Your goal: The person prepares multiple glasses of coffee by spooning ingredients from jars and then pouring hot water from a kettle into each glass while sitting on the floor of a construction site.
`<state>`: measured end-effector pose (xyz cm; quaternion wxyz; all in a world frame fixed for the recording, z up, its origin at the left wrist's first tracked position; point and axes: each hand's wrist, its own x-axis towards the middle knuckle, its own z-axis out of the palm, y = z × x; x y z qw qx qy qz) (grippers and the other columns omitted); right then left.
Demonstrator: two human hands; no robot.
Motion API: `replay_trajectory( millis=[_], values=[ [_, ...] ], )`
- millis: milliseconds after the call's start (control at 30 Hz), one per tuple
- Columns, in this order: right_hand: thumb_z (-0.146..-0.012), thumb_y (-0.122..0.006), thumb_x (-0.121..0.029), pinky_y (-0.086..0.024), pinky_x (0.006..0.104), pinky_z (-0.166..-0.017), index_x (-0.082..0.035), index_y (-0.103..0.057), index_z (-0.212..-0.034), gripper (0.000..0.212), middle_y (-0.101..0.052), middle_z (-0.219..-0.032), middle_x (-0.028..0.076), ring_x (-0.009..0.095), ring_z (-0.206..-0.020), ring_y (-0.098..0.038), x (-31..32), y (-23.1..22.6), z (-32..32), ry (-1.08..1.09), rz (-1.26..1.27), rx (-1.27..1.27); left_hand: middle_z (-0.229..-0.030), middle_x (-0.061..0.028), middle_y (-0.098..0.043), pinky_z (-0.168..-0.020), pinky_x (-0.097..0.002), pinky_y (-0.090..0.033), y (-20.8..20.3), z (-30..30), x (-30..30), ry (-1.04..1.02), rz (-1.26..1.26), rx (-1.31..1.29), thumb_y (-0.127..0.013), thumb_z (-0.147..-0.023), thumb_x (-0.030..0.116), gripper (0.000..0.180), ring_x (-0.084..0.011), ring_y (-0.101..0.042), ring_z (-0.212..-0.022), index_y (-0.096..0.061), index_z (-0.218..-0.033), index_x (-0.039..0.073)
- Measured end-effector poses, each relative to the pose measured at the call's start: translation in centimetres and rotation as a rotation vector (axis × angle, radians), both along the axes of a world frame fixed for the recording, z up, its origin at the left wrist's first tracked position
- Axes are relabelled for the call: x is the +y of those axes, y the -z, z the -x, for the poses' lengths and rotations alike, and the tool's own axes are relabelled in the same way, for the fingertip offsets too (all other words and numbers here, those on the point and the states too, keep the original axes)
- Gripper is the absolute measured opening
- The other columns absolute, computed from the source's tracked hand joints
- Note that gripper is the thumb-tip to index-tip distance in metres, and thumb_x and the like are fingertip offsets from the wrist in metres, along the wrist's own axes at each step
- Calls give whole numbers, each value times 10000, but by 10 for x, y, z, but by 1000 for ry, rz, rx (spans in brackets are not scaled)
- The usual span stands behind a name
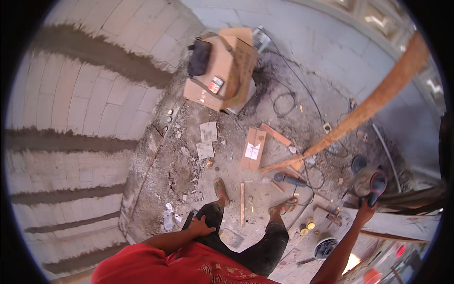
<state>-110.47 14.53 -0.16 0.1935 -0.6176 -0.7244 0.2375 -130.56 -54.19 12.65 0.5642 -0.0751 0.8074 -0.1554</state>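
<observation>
My left hand (203,227) lies on my dark trouser leg above the knee, fingers spread. Out to the right, my right hand (367,211) is closed around the dark handle of a black-and-red power tool (377,185), whose exact kind I cannot make out. A rounded, greyish shape (362,182) shows beside the tool, too blurred to name. Below that hand stands a bucket (325,247) with dark contents. On the floor ahead, an angle grinder (289,179) with a dark body lies near its cord.
A slanting wooden plank (364,113) crosses the right side. Cardboard boxes (222,71) carrying a black bag (200,57) stand at the back. A small carton (253,148), tile pieces (208,132), yellow-topped containers (309,223) and cables (302,80) lie about. A block wall (90,94) runs along the left.
</observation>
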Motion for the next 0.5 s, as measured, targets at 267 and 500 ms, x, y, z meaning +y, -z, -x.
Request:
replay_trajectory(
  millis=[267, 500],
  values=[
    [-795, -714, -194, -486, 451, -861, 61, -609, -1192, 483, -677, -1023, 238, 351, -893, -629, -228, -204, 119, -205, -10, 61, -1453, -280, -513, -1141, -470, -383, 34, 96, -181, -286, -464, 113, -522, -817, 820, 991, -433, -474, -1373, -492, -1485, 88],
    [-852, -744, -245, -488, 370, -810, 36, -603, -1114, 410, -632, -942, 114, 232, -839, -582, -411, -227, 300, -651, 110, 212, -1203, -215, -696, -984, -407, -493, -32, 118, -328, -762, -578, -73, -453, -894, 789, 863, -340, -670, -1109, -703, -1223, 31]
  ],
)
